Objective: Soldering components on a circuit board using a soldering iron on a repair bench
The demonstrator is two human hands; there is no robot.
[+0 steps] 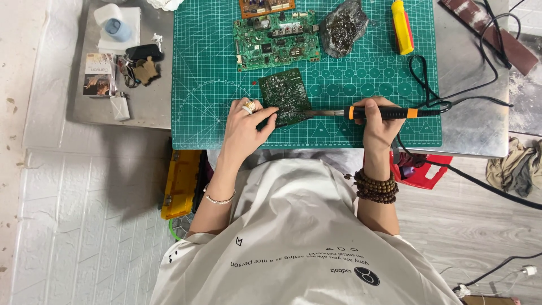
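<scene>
Head view: the left hand (244, 121) pins a small dark green circuit board (285, 96) flat on the green cutting mat (214, 85), fingers curled at its lower left edge. The right hand (379, 125) is closed around a black-and-orange soldering iron (384, 113), its tip touching the board's lower right edge. 1 larger circuit board (276, 40) lies farther up the mat, beside a yellow tool (402, 27).
</scene>
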